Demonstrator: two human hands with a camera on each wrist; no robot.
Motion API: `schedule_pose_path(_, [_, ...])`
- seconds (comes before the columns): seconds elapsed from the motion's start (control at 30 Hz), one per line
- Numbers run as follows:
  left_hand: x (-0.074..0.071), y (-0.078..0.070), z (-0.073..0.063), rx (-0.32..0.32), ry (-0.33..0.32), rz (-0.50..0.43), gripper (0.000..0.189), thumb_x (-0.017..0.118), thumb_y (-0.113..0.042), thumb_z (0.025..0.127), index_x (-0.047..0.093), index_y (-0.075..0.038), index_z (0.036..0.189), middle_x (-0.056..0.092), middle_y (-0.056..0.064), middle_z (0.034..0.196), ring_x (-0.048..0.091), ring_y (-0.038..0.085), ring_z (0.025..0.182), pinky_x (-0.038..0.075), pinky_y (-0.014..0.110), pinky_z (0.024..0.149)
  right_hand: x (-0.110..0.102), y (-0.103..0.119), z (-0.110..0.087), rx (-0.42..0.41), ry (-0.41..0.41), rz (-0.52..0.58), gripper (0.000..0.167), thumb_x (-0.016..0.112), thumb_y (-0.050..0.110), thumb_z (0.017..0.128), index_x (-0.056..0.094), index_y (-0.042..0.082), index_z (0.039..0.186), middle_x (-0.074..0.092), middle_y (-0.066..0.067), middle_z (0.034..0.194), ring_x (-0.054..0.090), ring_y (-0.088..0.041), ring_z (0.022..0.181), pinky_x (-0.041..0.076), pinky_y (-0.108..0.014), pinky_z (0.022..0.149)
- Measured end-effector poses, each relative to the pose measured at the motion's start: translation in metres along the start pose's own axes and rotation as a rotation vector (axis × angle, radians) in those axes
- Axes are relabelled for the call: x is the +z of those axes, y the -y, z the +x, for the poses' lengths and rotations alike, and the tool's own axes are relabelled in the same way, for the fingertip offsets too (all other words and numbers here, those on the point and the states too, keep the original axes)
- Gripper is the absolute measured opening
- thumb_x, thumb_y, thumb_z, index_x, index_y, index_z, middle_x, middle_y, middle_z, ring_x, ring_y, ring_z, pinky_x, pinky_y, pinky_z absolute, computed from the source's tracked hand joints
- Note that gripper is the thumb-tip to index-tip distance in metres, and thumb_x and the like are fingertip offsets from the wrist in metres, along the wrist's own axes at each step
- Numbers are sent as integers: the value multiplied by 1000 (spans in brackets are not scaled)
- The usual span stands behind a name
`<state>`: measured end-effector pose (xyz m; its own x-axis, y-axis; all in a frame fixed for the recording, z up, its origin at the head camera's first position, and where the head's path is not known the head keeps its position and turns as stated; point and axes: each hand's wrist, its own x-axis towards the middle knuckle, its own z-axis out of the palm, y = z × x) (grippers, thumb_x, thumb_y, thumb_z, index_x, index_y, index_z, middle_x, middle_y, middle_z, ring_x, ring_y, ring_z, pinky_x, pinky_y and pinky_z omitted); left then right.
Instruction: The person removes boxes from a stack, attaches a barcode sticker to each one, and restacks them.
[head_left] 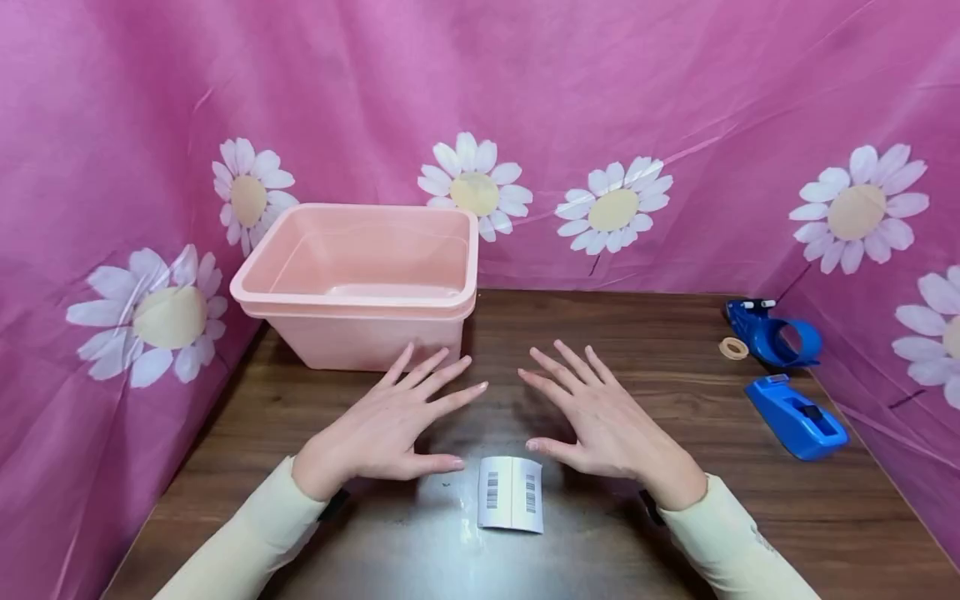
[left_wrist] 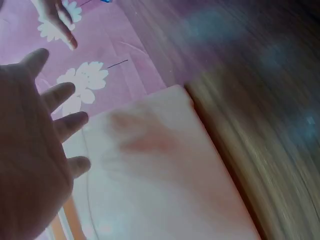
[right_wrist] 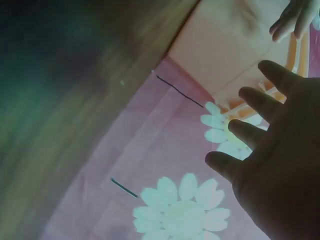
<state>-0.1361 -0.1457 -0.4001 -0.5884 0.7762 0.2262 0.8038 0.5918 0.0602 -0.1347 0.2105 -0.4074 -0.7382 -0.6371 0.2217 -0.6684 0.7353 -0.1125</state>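
Both hands hover over the wooden table with fingers straight and spread, holding nothing. My left hand (head_left: pixel 390 421) is in front of the pink plastic tub (head_left: pixel 360 333), its fingertips overlapping the tub's lower front in the head view. My right hand (head_left: pixel 611 421) is to the right, palm down, thumb toward the middle. Between and just below the two thumbs lies a small white paper label (head_left: pixel 510 494) with two barcodes and a line down its middle. In the left wrist view the tub (left_wrist: pixel 165 175) fills the area beyond the left hand (left_wrist: pixel 35 145). The right wrist view shows the right hand (right_wrist: pixel 270 145) with fingers apart.
At the right edge of the table (head_left: pixel 660 350) sit a blue tape dispenser (head_left: pixel 798 417), a second blue tape dispenser with a handle (head_left: pixel 776 333) and a small tan ring (head_left: pixel 732 348). A pink curtain (head_left: pixel 675 83) with white daisies encloses the back and sides.
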Motion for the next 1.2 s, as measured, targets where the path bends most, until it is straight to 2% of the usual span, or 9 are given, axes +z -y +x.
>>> schedule_pose_path(0.13, [-13,20,-18,-4,-112,-1,73,76,-62,100,63,-23,161,66,5,161,64,31,146,48,60,125,-4,-5,4,34,-47,100,84,76,59,101,49,18,170,41,-9,181,34,-42,169,28,-71,136])
schedule_pose_path(0.2, [-23,37,-28,-5,-265,-2,52,75,-53,104,77,-18,142,81,3,135,76,26,121,61,51,106,-9,-8,10,63,-103,169,80,82,46,101,52,14,167,47,-11,177,40,-41,167,34,-69,134])
schedule_pose_path(0.3, [-41,61,-45,-29,-579,-5,34,71,-41,108,86,-10,110,84,4,97,75,24,87,59,41,83,-17,-9,25,91,-190,278,71,84,32,101,57,10,163,56,-11,170,49,-36,161,42,-63,130])
schedule_pose_path(0.4, [-60,84,-61,-145,-853,-31,43,69,-40,106,81,0,97,78,15,87,68,35,84,52,27,90,-23,-2,47,149,-256,407,61,85,26,101,64,11,157,66,-9,161,59,-31,153,48,-57,127])
schedule_pose_path(0.5, [-75,105,-74,-365,-974,-134,43,78,-32,98,76,8,111,76,12,100,66,23,100,44,16,102,-28,8,77,253,-296,575,56,86,23,100,69,10,151,73,-10,151,66,-32,145,52,-54,125])
schedule_pose_path(0.63, [-87,128,-85,-665,-942,-394,57,83,-12,94,65,1,147,65,-16,127,60,0,123,46,12,113,-30,20,116,391,-313,792,62,90,25,97,68,8,152,72,-13,150,65,-32,144,52,-54,125])
schedule_pose_path(0.73, [-87,140,-87,-774,-868,-598,71,80,-3,98,51,-4,163,60,-21,136,59,3,134,48,16,121,-27,27,135,458,-315,893,73,93,30,93,63,10,157,67,-12,155,61,-30,146,50,-54,127])
schedule_pose_path(0.93, [-77,158,-95,-749,-756,-949,80,75,2,102,35,2,172,64,-13,145,59,-4,128,50,6,108,-21,34,156,505,-300,1017,87,96,25,87,56,8,163,57,-13,158,58,-33,142,49,-51,123])
schedule_pose_path(1.2, [-73,166,-101,-728,-709,-1106,84,78,1,101,35,-2,174,56,6,167,63,-5,127,52,5,103,-19,27,168,516,-200,1039,86,93,26,90,55,8,165,48,-18,155,64,-34,141,56,-47,118])
